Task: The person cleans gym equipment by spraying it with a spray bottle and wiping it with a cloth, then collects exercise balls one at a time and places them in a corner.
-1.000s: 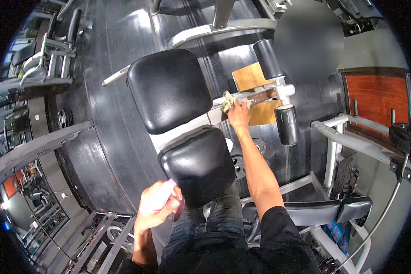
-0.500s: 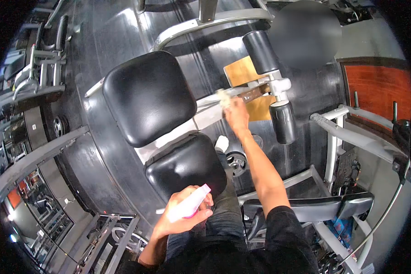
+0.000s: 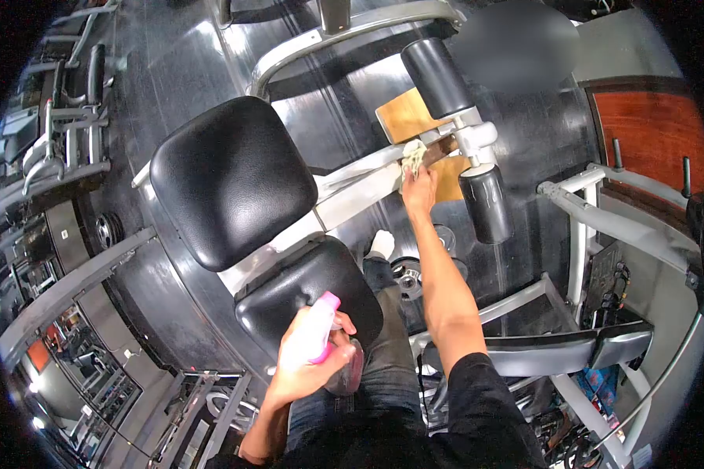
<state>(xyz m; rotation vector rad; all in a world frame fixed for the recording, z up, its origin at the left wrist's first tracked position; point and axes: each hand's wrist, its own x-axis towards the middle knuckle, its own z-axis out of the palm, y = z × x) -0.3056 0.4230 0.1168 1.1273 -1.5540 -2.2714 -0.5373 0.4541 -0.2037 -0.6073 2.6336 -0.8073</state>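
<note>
My left hand (image 3: pixel 309 359) is wrapped round a spray bottle (image 3: pixel 321 324) with a pink and white head, close to my lap; its clear body partly shows below my fingers. With my arm stretched forward, my right hand (image 3: pixel 420 190) grips a pale, crumpled cloth (image 3: pixel 413 156) against the light metal beam (image 3: pixel 360 195) of a weight bench. The beam runs from the black padded seat (image 3: pixel 235 184) to two black foam rollers (image 3: pixel 438 78). A smaller black pad (image 3: pixel 313 289) lies nearer to me, just beyond the bottle.
Wooden boards (image 3: pixel 407 115) lie on the dark floor under the rollers. Weight plates (image 3: pixel 407 277) sit by my foot. Another padded bench (image 3: pixel 540 353) stands at right, below a metal frame (image 3: pixel 626 215). A curved metal tube (image 3: pixel 352 39) crosses the far side.
My right hand has moved with the cloth along the beam, away from the seat and toward the rollers. The bottle in my left hand has tipped more upright, showing its body. The view shifted slightly.
</note>
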